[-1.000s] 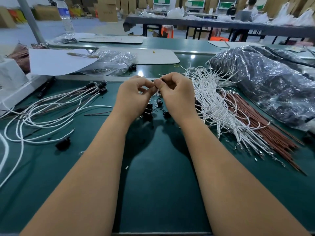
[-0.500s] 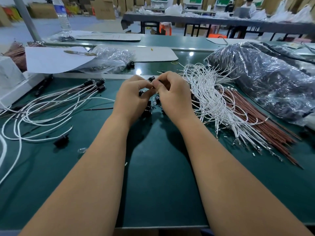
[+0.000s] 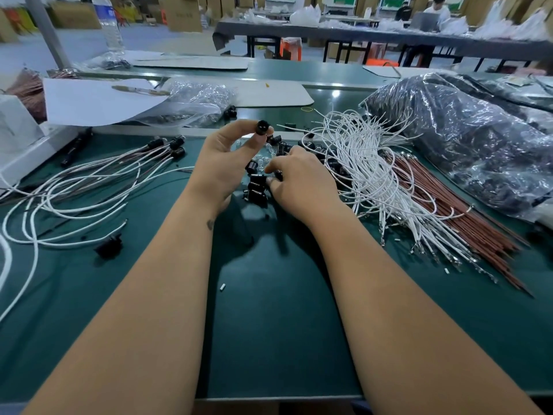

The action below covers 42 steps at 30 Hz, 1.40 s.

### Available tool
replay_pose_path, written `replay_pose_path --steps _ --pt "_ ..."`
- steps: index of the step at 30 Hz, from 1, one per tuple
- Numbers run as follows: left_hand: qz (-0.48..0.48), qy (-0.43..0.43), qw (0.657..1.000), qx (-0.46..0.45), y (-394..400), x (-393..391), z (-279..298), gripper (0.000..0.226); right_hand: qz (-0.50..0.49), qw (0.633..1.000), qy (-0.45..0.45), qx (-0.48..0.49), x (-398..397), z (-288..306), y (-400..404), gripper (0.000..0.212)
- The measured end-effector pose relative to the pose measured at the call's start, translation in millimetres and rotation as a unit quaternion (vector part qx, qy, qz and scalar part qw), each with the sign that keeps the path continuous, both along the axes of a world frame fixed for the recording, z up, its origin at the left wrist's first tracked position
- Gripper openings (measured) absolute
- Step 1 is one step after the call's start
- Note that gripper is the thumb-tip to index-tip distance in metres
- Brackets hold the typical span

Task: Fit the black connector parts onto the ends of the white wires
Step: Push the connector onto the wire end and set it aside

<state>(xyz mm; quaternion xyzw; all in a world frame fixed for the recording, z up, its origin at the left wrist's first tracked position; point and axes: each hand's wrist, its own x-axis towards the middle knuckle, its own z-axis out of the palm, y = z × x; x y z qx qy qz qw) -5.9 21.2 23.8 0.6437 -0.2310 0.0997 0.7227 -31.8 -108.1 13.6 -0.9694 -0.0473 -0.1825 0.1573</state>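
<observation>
Black plastic is pinched at the tips of the left hand (image 3: 221, 163): a single connector part (image 3: 263, 127) is held up above the surface (image 3: 269, 324) between thumb and fingers, its round face with two holes turned toward the camera, so that this grip is closed on the part. The right hand (image 3: 302, 184) is lowered with curled fingers into the loose heap of black connector parts (image 3: 258, 187) lying just ahead of the wrists; whether a part is actually grasped there or only touched cannot be told, since the fingertips are hidden among the pieces. Some progress is shown at the left, where a small batch of finished wires (image 3: 89, 187) is laid out in loops, with black connectors (image 3: 175, 145) already fitted on the ends. Far more is left: a thick bundle of white wires (image 3: 374, 175) is spread at the right, its bare metal terminals fanned out toward the near edge, with brown wires (image 3: 466, 217) lying just beside and partly under it. A large clear bag of dark parts (image 3: 478, 139) rests behind that bundle. No wire is held in either hand, so the present fitting is judged to be at its very start, and the task as a whole to be at an early stage.
</observation>
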Motion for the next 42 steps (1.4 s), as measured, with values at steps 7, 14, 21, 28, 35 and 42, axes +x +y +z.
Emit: replay_pose_path --steps 7,14,21,28,35,42 --pt "-0.031 -0.029 0.999 -0.024 4 -2 4 0.037 -0.017 0.999 0.028 -0.018 -3 5 1 0.028" --pt "0.001 -0.026 1.000 0.004 4 0 3 0.020 -0.029 0.999 0.035 0.000 -1 5 -3 0.022" --pt "0.029 -0.018 0.998 0.054 0 1 2 0.016 0.001 0.954 -0.050 0.296 1 9 -5 0.015" --pt "0.042 0.023 0.985 0.168 -2 -4 2 0.018 0.052 0.781 -0.071 0.618 1 17 -15 0.013" --pt "0.044 0.013 0.976 0.214 -4 -5 -3 0.013 0.050 0.695 -0.027 0.716 -2 19 -21 0.013" --pt "0.041 0.019 0.978 0.204 -4 -4 -3 0.020 0.051 0.692 -0.016 0.720 -1 20 -22 0.007"
